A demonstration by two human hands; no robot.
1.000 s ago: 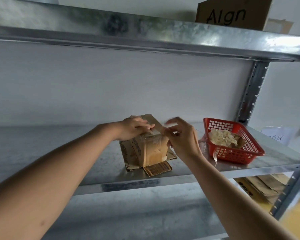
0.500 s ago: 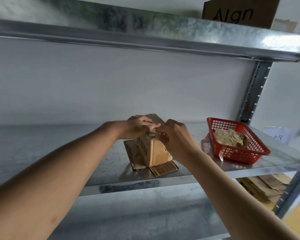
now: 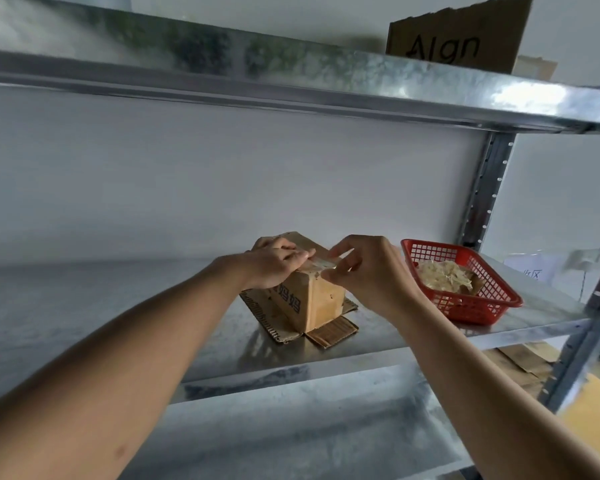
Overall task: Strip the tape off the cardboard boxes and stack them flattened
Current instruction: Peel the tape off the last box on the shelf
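The left hand is gripping the top of the cardboard box, standing mid-shelf, long axis running away toward the wall. The right hand is pinching clear tape at its near top edge. A red basket is sitting further right.

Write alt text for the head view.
Two bare hands work at clear tape atop a small cardboard box on a metal shelf: the left hand holds the box top, the right hand pinches the tape. A red basket of stripped tape stands beside it.
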